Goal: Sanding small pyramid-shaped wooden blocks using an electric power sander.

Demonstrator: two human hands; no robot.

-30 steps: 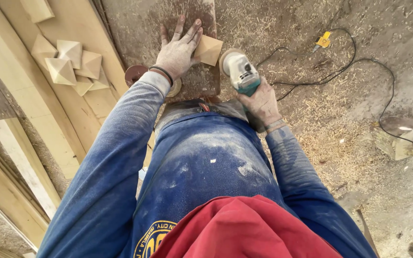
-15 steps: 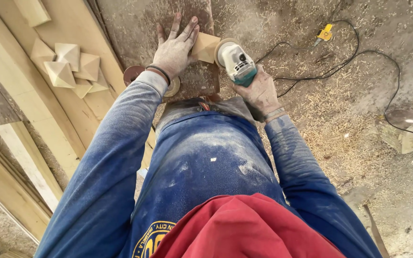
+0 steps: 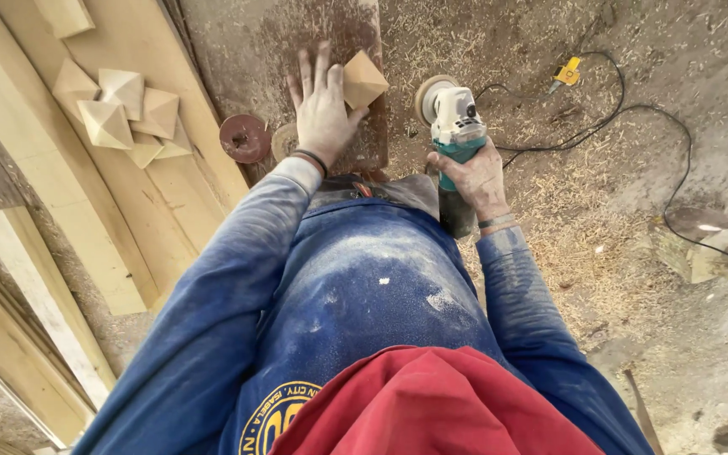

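We look straight down from a head camera at our own body: a dusty blue long-sleeved top, a red garment at the bottom of the view, and both arms reaching forward.

Our left hand (image 3: 323,105) lies flat with fingers spread on a worn, rust-brown board (image 3: 330,34) that serves as a small counter in front of us. The thumb and first finger press against a small wooden block (image 3: 364,78) shaped like a low pyramid, pale tan, sitting on the board near its right edge. The hand is open and pinning the block rather than wrapped around it. A dark band circles that wrist.

Our right hand (image 3: 473,177) is clenched around the body of a grinder (image 3: 455,126), teal and white, held just to the right of the board. Its round disc (image 3: 430,97) faces left toward the block, near it but not touching it. A black cable (image 3: 634,109) runs from the tool in loops over the dirt floor (image 3: 600,253), which is thick with sawdust and shavings. A small yellow object (image 3: 568,72) lies beside the cable.

On the left, long pale planks (image 3: 61,194) lie at an angle. A cluster of similar pyramid blocks (image 3: 124,114) rests on them, well apart from the hands. A round reddish-brown disc (image 3: 244,137) lies between the planks and the left wrist.
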